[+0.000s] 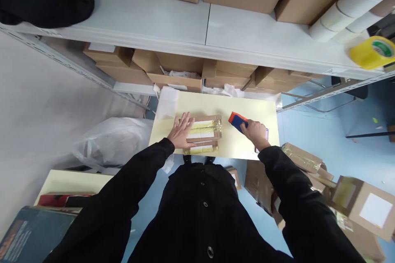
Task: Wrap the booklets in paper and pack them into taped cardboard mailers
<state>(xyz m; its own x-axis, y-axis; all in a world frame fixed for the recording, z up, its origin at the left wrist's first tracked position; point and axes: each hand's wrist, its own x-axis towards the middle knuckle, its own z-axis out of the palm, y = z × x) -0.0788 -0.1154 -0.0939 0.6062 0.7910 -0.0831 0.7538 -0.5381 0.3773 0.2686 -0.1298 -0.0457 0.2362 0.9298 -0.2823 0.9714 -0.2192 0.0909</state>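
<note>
On the pale yellow table [228, 148] lies a small cardboard box [200, 128] with a white label and shiny clear tape. A second, narrower taped box [202, 148] lies along its near side. My left hand [181, 131] rests with fingers spread on the left end of the larger box. To the right of the boxes, my right hand [254, 132] is closed around a blue hand tool [238, 122] with an orange-red end; its exact kind is not clear. The tool points toward the larger box without touching it. Partly hidden beneath my right hand is a phone [266, 134].
A grey shelf [148, 14] with cardboard boxes stands behind the table. A yellow tape roll [372, 52] and white rolls [342, 16] sit at its right end. Taped parcels [364, 205] are piled on the floor at right; a plastic bag [114, 141] lies at left.
</note>
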